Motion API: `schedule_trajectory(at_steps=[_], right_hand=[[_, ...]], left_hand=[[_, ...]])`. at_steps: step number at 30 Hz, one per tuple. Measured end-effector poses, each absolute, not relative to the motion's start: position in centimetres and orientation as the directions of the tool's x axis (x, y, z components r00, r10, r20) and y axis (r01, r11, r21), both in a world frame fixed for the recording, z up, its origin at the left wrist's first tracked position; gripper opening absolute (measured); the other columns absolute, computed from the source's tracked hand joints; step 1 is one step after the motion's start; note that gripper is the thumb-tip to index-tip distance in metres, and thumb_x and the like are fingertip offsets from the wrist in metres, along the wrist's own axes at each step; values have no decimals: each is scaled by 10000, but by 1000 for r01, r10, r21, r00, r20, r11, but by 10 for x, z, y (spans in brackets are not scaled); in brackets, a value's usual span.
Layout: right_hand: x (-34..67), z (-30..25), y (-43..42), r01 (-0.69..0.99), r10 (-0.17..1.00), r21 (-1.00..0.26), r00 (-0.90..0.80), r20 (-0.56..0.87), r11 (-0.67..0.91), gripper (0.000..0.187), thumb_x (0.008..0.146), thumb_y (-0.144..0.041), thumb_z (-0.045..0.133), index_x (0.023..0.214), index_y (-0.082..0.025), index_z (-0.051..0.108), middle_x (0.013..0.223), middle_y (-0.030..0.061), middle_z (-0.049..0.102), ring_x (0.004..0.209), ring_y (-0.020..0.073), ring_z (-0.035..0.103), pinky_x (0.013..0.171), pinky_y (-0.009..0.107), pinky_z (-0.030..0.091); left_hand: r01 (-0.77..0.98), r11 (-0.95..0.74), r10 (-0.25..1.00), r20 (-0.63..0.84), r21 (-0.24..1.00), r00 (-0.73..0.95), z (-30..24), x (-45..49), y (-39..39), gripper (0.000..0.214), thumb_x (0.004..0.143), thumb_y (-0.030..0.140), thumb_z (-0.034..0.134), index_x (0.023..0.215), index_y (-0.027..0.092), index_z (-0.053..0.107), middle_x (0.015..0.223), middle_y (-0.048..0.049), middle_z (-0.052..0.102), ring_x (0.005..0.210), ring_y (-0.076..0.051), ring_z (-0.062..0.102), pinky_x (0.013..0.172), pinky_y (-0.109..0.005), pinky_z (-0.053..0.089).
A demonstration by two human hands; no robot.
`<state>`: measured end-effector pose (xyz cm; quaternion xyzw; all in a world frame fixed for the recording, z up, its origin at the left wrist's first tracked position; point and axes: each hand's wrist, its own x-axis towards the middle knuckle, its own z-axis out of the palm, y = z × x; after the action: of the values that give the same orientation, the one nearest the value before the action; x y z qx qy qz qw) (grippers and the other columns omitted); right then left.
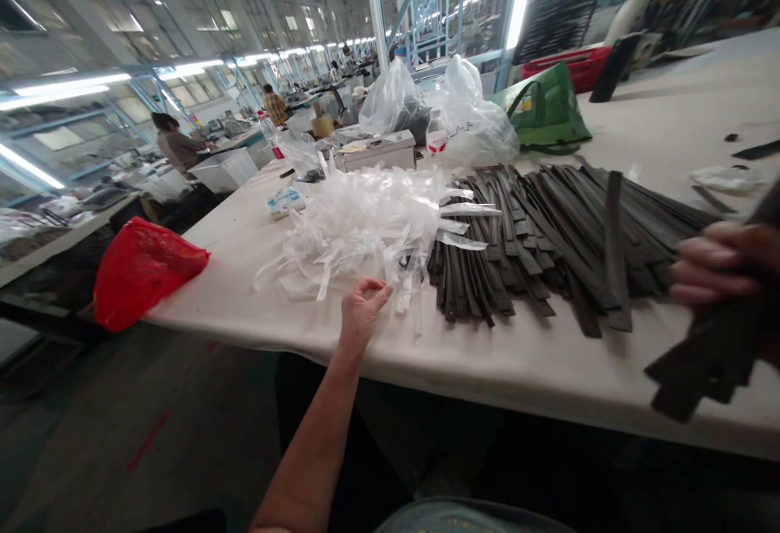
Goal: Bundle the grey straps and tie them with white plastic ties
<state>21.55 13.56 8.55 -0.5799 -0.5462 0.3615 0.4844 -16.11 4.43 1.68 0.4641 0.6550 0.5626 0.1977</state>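
At the right edge, my right hand [716, 261] is wrapped round a bundle of dark strips [710, 362], whose flat ends hang down over the table's front edge. Part of that hand is cut off by the frame. My left hand [362, 309] is at the near side of a heap of clear plastic strips [371, 216], thumb and fingers drawn together. Whether a thin strip is between those fingertips I cannot tell. Many more dark strips [517, 240] lie fanned out on the table, right of the clear heap, some overlapping it.
On the pale tabletop [225, 289] a red plastic bag [146, 269] hangs at the left corner. Behind the heap stand a white box [379, 151], a bottle [436, 135], clear bags [475, 114] and a green bag [545, 106]. Another person [176, 143] sits at the far left.
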Motion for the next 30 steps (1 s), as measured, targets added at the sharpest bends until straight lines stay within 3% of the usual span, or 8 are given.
schedule_trajectory(at_steps=[3, 5, 7, 10, 16, 20, 26, 30], right_hand=[[178, 73, 98, -77, 974, -977, -127, -190, -200, 401, 619, -523, 791, 721, -203, 573, 655, 27, 550, 436, 79, 411, 393, 246, 324], [151, 60, 78, -112, 933, -947, -244, -266, -300, 434, 541, -500, 837, 731, -191, 598, 654, 25, 570, 447, 103, 456, 388, 236, 322], [128, 47, 67, -64, 901, -944, -325, -287, -324, 416, 599, -514, 808, 737, -167, 625, 628, 28, 582, 458, 110, 477, 388, 214, 317], [100, 38, 64, -35, 857, -942, -428, -287, -333, 403, 703, -531, 738, 747, -137, 664, 523, 13, 543, 443, 94, 460, 384, 183, 299], [59, 41, 73, -59, 818, -933, -502, -280, -355, 433, 714, -483, 747, 931, -110, 719, 506, -3, 540, 445, 85, 475, 361, 156, 291], [37, 36, 80, -111, 812, -904, -494, -310, -413, 380, 666, -416, 789, 904, -139, 687, 637, 6, 606, 472, 81, 512, 404, 166, 406], [19, 33, 84, -176, 819, -869, -461, -341, -461, 316, 610, -319, 804, 826, -149, 648, 656, 11, 602, 461, 79, 496, 422, 198, 466], [31, 41, 81, -206, 871, -889, -381, -311, -408, 402, 556, -313, 834, 868, -141, 647, 665, -7, 583, 454, 61, 476, 393, 170, 422]], left_hand=[[713, -38, 794, 455, 700, -403, 24, -160, 37, 103, 754, 285, 683, 688, 209, 657, 875, -35, 684, 951, -201, 595, 936, -347, 402], [736, -19, 767, 482, 677, -424, 30, -163, 33, 108, 760, 299, 678, 695, 213, 673, 870, -39, 689, 953, -213, 592, 934, -353, 404], [583, -14, 780, 374, 812, -502, 34, -167, 29, 163, 769, 354, 664, 724, 198, 682, 785, -23, 681, 831, -190, 608, 837, -319, 443], [198, -47, 818, 152, 979, -554, 35, -168, 25, 259, 766, 423, 654, 746, 166, 678, 657, 13, 640, 639, -126, 567, 682, -254, 445], [-254, -36, 901, -79, 966, -426, 31, -140, 24, 296, 681, 413, 753, 750, 133, 686, 703, -18, 698, 636, -105, 603, 688, -233, 472], [-439, 55, 929, -206, 897, -306, 25, -120, 23, 356, 601, 416, 814, 747, 123, 674, 737, -47, 723, 660, -140, 653, 714, -276, 514], [-421, 71, 948, -192, 904, -253, 14, -115, 20, 331, 660, 419, 775, 780, 129, 671, 764, -46, 729, 678, -156, 670, 738, -305, 527], [-135, 65, 935, -108, 989, -339, 12, -134, 24, 291, 728, 421, 710, 776, 137, 665, 762, -40, 713, 703, -152, 649, 721, -281, 499]])
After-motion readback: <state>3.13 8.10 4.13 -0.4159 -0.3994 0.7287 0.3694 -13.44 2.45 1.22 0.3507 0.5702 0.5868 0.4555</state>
